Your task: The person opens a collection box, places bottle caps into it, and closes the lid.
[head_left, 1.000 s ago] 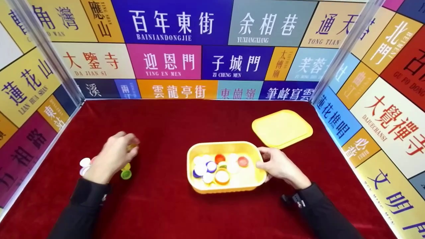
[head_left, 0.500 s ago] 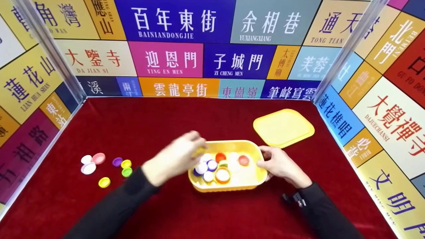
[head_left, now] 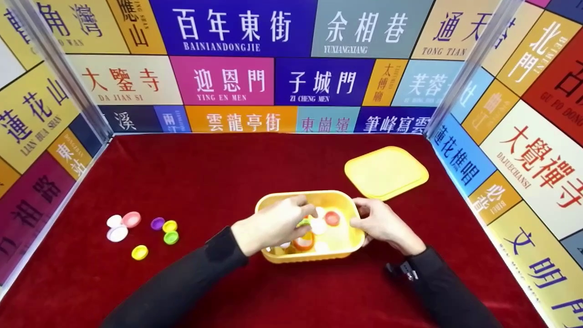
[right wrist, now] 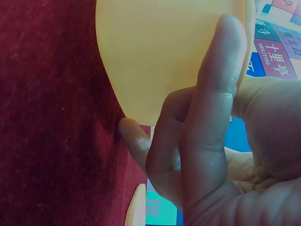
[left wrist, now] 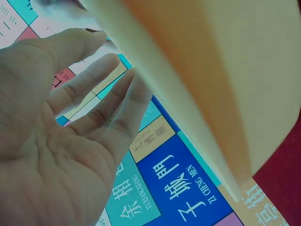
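Observation:
A yellow plastic box (head_left: 314,258) stands in the middle of the red cloth, holding several bottle caps. Among those showing are a red cap (head_left: 332,218) and an orange-rimmed one (head_left: 304,242). Over the box's left half, my left hand (head_left: 271,225) dips inside, hiding some caps. In the left wrist view its fingers (left wrist: 91,77) are loosely spread, thumb apart from them, with no cap visible between; the box wall hides part of the hand. My right hand (head_left: 385,225) grips the box's right end, thumb at the rim, fingers (right wrist: 214,113) against the outside.
Several loose caps lie at the left: a pink cap (head_left: 131,219), white ones beside it, a purple cap (head_left: 157,223), a green cap (head_left: 171,237) and yellow ones. A yellow lid (head_left: 387,173) lies behind the box. Sign-printed panels (head_left: 227,82) wall the table.
From the loose caps at the left, my left hand has come right with a small yellow cap, then lowered into the box. My right hand has kept its grip on the box.

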The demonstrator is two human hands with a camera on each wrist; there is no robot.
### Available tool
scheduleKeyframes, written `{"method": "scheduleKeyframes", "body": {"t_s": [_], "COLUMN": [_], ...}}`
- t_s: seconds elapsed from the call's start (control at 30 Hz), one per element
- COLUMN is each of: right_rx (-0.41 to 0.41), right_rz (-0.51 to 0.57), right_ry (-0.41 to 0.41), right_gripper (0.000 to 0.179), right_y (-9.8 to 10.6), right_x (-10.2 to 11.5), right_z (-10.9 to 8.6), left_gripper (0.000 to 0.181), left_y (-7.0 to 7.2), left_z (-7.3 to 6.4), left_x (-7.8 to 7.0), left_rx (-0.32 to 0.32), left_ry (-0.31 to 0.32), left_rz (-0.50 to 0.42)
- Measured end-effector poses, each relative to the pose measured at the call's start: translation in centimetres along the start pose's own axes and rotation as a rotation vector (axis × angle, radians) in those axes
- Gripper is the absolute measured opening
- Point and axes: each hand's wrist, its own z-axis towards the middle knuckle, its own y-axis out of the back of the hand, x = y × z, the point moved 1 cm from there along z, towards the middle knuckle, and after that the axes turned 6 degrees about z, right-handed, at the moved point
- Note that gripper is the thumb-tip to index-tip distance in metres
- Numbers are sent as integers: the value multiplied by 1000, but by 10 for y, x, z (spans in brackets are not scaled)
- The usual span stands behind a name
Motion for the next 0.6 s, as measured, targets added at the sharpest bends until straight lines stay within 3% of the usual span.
{"method": "scheduleKeyframes", "body": {"t_s": [0.13,0.33,0.6], "right_rx": [-2,-5,-2], "right_rz": [2,-5,-13], "right_ry": [-4,-8,-2], "right_gripper": [52,53,53], "right_y": [2,1,1], "right_x": [0,1,0], "right_z": [0,1,1], "left_gripper": [22,19,16], "left_y": [1,8,23], "left_z": [-3,-18,-47], "left_x": [-2,-2,2], "left_rx": [-16,-102,-130], "left_ry": [-3,-18,88], "left_rz": [41,75,89]}}
